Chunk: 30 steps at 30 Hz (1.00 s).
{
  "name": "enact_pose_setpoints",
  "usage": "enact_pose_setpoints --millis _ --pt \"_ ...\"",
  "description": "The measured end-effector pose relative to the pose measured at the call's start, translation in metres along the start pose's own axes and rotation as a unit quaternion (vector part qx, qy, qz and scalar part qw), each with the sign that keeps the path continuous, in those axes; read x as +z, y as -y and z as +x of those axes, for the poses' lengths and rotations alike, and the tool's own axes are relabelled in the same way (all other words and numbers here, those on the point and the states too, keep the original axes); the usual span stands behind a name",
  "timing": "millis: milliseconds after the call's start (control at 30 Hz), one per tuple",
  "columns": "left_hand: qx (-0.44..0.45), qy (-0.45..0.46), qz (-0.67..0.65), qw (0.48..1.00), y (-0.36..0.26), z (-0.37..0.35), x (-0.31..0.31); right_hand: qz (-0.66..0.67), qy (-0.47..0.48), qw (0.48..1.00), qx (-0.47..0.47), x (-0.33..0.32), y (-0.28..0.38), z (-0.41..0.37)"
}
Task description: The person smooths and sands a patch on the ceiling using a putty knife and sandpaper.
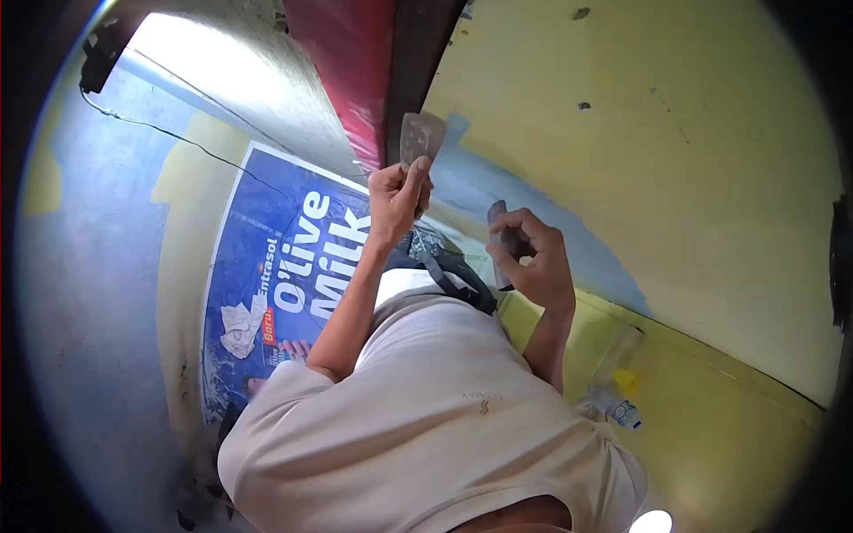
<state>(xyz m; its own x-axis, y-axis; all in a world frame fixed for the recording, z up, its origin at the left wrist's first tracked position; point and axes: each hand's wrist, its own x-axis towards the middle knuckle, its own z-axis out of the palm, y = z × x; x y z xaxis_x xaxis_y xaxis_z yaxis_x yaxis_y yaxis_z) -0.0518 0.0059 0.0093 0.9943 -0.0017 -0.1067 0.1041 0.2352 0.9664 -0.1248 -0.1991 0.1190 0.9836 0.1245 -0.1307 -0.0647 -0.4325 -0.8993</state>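
My left hand [400,200] is closed around a putty knife, its thumb pressed toward the base of the blade. The fan-shaped, greyish, spotted blade [422,133] points up and away from me. To the right, my right hand [538,258] has its fingers curled around a dark grey flat plate [496,222] with a curved edge, seen nearly edge-on. My fingers cover part of the plate, and I cannot tell its exact kind. Both hands are held out in front of my light shirt [444,382], apart from each other.
A blue milk poster [293,258] hangs on the left, its surface torn. A yellow wall [640,169] with blue-grey patches and small chips is on the right. Red sheeting [351,62] hangs beside a dark post. A plastic bottle [626,414] lies low right; a cable [169,133] runs upper left.
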Motion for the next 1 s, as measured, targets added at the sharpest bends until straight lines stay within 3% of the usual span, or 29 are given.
enact_pose_setpoints --millis 1000 --pt "0.009 0.000 -0.022 1.000 0.004 0.005 -0.003 0.008 0.004 1.000 0.010 0.004 0.002 -0.005"
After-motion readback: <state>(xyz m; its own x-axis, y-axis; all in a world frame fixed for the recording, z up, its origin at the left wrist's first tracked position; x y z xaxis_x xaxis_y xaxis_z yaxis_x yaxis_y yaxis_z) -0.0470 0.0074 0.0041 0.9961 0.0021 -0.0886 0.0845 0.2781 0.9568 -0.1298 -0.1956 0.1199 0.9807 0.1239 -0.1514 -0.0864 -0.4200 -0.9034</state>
